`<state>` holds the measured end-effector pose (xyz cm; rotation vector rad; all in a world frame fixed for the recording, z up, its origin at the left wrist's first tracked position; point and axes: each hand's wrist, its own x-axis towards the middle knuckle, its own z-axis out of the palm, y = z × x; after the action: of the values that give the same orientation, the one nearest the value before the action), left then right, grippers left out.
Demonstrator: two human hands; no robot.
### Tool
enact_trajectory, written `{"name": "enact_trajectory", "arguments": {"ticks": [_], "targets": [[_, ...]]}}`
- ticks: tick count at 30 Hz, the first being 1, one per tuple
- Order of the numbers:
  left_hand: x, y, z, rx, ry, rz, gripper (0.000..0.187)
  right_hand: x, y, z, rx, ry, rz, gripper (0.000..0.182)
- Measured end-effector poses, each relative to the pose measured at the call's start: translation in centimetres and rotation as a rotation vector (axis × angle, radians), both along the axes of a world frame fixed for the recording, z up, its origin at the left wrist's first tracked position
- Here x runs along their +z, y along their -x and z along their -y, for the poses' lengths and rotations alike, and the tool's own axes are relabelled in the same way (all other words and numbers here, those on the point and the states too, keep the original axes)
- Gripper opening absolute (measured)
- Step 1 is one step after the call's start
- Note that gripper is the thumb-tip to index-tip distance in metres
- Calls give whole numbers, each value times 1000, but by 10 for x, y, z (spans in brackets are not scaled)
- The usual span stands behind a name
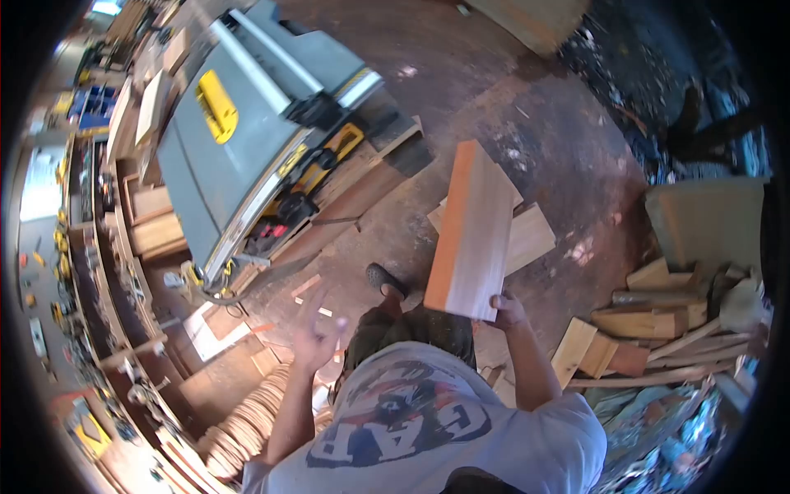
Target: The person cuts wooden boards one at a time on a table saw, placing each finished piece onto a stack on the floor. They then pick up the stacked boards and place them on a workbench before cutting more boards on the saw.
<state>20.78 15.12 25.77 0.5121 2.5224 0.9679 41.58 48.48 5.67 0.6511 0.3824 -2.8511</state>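
My right hand [508, 313] grips the near end of a thick wooden board [473, 235], its long edge orange-brown and its broad face paler. The board points away from me, tilted, above the floor. My left hand [317, 333] is raised on the other side of my body, fingers spread, holding nothing. Beyond it stands a table saw [234, 123] with a grey top, a yellow insert [216, 107] and a metal fence [263, 62]. Under the held board, paler wood pieces [531, 239] lie on the floor, partly hidden by it.
A pile of wood offcuts [650, 321] lies to the right beside a large tan bin [708, 222]. Shelves with tools [90, 247] line the left side. A ribbed hose [247, 420] runs near my left arm. My shoe [385, 280] rests on the brown floor [395, 198].
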Motion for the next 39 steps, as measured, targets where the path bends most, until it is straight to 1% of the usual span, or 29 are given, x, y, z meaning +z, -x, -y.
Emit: {"name": "enact_trajectory", "arguments": {"ticks": [1,2,3,5,6,8,9,10,11,13,14,17,18,19,21,22,24,27,28,29,31,32,35,36,38,39], "targets": [[12,8,-19,-118,-33,-59,70,12,2,3,44,-14,10,94],[26,15,-38,-175,-172,-19,76,23,9,3,91,-31,17,103],[37,17,-47,-234,-310,11,83,39,23,6,121,-108,11,104],[50,12,-47,-260,-434,-26,92,79,58,21,173,-266,-13,106],[54,18,-42,-282,-497,-60,96,98,78,26,223,-407,-57,95],[39,9,-9,-187,-506,-85,103,141,119,34,417,-548,-123,84],[36,14,16,-138,-528,-117,107,159,152,51,512,-642,-170,78],[32,17,31,-103,-544,-78,113,163,170,65,484,-665,-241,64],[30,20,44,-67,-561,-40,120,165,188,80,459,-667,-204,62],[19,32,71,-69,-481,-129,127,164,225,108,410,-676,-128,59],[11,45,80,-64,-446,-193,130,156,248,120,372,-668,-207,59],[-19,96,94,-39,-346,-352,136,148,303,142,358,-800,-192,54],[-26,116,93,-41,-307,-384,137,136,318,132,420,-793,-170,48],[-32,135,91,-42,-266,-417,137,139,331,128,383,-797,-107,47],[-37,169,77,-9,-221,-348,137,150,358,122,303,-802,14,45],[-40,182,70,3,-198,-313,137,152,370,116,326,-936,41,47],[-47,198,55,21,-201,-347,136,159,383,106,353,-1202,115,52],[-46,220,47,44,-205,-366,136,171,392,110,397,-1799,39,61],[-45,229,49,43,-214,-350,135,167,394,107,417,-2284,-157,73],[-43,235,53,45,-218,-327,134,181,393,115,416,-2441,-336,78],[-42,246,59,31,-232,-313,132,234,397,145,407,-2725,-753,89],[-41,250,59,22,-236,-305,131,247,408,154,634,-2794,-848,102],[-36,261,63,17,-217,-328,129,244,463,155,1005,-2930,-1012,105],[-33,261,65,23,-198,-376,123,244,479,156,1175,-2855,-950,106],[-27,257,72,54,-151,-464,111,245,493,158,1287,-2894,-945,106],[-29,253,78,49,-282,-400,104,246,499,157,1347,-2909,-942,106]]}}
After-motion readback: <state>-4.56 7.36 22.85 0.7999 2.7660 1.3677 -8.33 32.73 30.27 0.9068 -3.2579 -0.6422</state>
